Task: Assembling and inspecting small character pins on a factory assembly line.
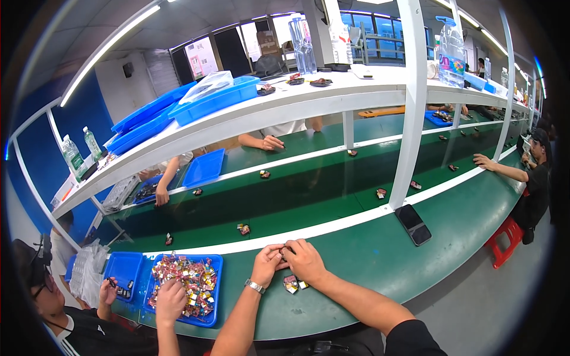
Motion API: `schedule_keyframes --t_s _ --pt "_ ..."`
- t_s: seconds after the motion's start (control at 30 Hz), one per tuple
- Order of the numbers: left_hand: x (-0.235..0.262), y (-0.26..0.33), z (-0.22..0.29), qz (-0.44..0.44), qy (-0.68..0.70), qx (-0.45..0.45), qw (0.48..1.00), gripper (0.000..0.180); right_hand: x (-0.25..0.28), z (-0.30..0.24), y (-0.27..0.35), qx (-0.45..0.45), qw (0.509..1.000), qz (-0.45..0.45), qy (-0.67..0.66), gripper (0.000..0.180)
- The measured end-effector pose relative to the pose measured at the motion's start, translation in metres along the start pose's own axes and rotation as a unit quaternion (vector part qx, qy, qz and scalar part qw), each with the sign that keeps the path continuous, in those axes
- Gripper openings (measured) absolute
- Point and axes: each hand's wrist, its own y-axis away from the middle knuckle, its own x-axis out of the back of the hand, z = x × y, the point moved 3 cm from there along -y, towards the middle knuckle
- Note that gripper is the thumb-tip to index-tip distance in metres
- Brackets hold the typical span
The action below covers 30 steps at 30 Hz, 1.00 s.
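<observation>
My left hand (267,264), with a metal watch on its wrist, and my right hand (304,261) meet over the green bench. Their fingers are pinched together around a small dark part (285,255), mostly hidden by the fingertips, so its exact kind cannot be made out. Just below my hands lies a small cluster of wired components (291,285) with white and yellow pieces. To the left, a blue tray (218,279) is heaped with similar small wired components, and a co-worker's hand (171,299) reaches into it.
A white rail (320,227) separates the bench from a dark green conveyor (309,202) carrying scattered wired parts. A black phone (412,225) lies beside a white post (409,118). Above runs a white shelf (368,89) with bottles and blue trays. Co-workers sit left, right and opposite.
</observation>
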Motion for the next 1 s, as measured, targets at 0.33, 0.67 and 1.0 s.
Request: schedule_keyframes --t_s 0.33,0.67,1.0 --pt "-0.002 0.008 0.015 0.081 0.005 -0.023 0.996 0.039 -0.013 0.024 -0.020 -0.090 0.991 -0.033 -0.095 0.024" --pt "-0.038 0.261 0.028 -0.199 -0.158 0.104 0.962 0.020 -0.054 0.133 -0.051 -0.171 0.984 0.033 -0.032 0.046" --pt "0.169 0.173 0.155 0.262 -0.195 0.028 0.945 0.019 -0.026 0.130 -0.038 -0.161 0.980 0.001 -0.119 0.027"
